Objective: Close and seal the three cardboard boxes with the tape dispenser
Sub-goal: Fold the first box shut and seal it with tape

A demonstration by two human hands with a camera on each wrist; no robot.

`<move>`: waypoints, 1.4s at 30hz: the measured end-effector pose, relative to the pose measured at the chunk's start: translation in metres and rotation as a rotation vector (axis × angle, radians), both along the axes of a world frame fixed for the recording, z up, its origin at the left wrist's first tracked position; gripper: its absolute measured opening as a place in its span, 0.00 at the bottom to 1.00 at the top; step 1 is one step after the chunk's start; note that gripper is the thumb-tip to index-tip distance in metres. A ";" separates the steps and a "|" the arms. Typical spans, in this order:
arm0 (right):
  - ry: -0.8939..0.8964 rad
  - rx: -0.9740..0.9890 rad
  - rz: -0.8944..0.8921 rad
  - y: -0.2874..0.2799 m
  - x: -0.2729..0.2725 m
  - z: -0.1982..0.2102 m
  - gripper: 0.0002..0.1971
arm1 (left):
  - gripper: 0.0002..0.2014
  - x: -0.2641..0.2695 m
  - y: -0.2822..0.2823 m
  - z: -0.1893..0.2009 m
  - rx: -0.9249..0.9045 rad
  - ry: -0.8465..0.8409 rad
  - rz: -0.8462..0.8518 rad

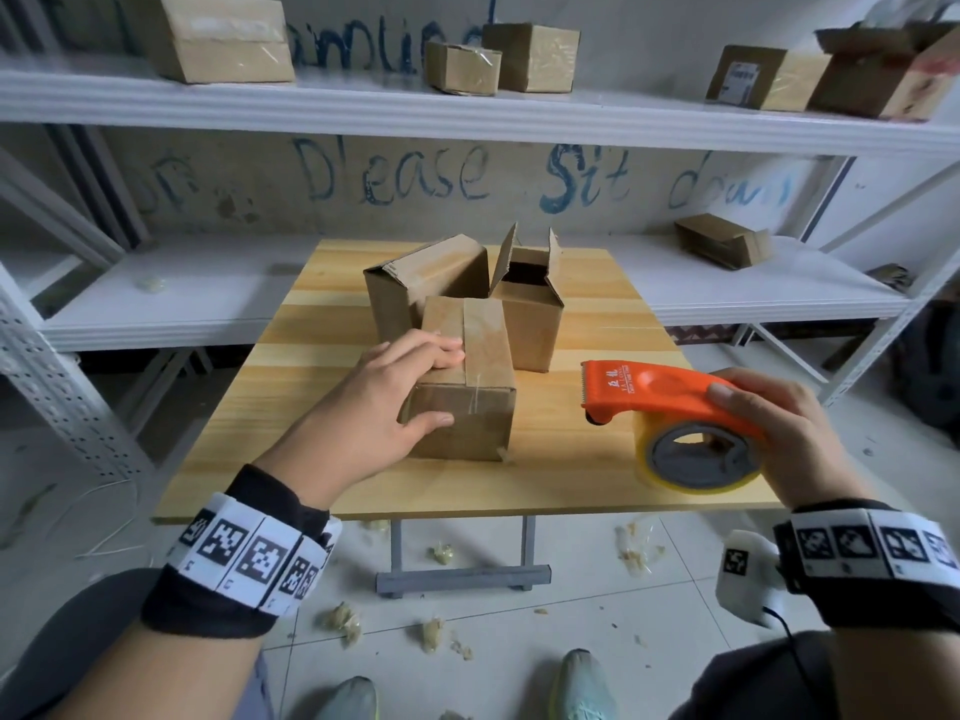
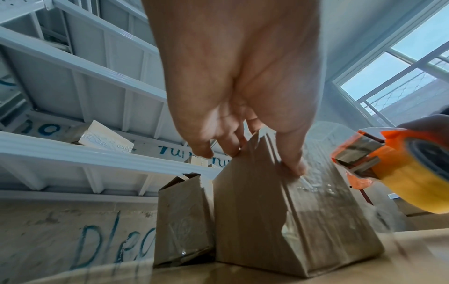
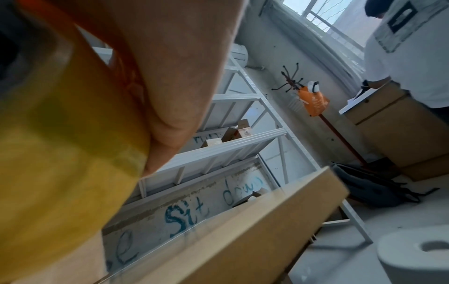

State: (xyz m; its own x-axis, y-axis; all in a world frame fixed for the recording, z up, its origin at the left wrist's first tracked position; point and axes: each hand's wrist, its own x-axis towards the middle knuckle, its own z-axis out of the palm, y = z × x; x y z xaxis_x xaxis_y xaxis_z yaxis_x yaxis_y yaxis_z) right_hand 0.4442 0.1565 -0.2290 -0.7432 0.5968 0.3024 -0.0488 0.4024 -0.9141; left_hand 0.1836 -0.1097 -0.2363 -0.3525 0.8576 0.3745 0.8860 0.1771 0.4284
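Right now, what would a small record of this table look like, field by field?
near box: closed, tape strip across its top
left grip: bare hand resting on the near box
right grip: holds the orange tape dispenser, right of the near box
back right box: flaps up, open
back left box: a flap edge stands loose

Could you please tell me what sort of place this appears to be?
Most likely a small packing or storage room. White metal shelving holds cardboard boxes, three boxes stand on a wooden table, the right hand grips a tape dispenser, and tape scraps litter the tiled floor.
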 end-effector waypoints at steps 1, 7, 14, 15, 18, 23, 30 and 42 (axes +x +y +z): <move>-0.011 0.004 -0.010 0.000 0.000 0.000 0.13 | 0.26 0.001 0.000 0.000 0.007 -0.010 -0.007; -0.139 0.187 0.055 -0.021 -0.024 0.001 0.16 | 0.27 0.004 0.001 0.002 -0.005 -0.040 0.003; -0.245 0.417 0.066 -0.027 -0.052 0.025 0.17 | 0.28 0.005 0.002 0.001 0.035 -0.072 -0.002; -0.250 0.461 0.061 -0.030 -0.055 0.030 0.16 | 0.28 0.005 0.003 0.000 0.048 -0.086 -0.005; -0.240 0.581 0.024 -0.039 -0.063 0.046 0.13 | 0.29 0.004 0.004 -0.003 0.087 -0.101 -0.015; -0.299 0.553 -0.014 -0.049 -0.078 0.059 0.05 | 0.30 0.004 0.006 -0.004 0.090 -0.105 0.005; -0.365 0.395 -0.072 -0.050 -0.087 0.056 0.12 | 0.30 0.004 0.006 -0.001 0.063 -0.077 0.019; -0.325 0.699 -0.039 -0.057 -0.076 0.054 0.08 | 0.30 0.003 0.008 -0.001 0.060 -0.070 0.020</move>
State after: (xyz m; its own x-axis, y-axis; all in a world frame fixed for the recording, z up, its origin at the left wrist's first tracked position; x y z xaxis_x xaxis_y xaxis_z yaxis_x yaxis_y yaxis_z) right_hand 0.3679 0.0993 -0.1748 -0.8417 0.3748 0.3888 0.2043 0.8875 -0.4131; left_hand 0.1864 -0.1018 -0.2377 -0.3967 0.8266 0.3992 0.8500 0.1665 0.4998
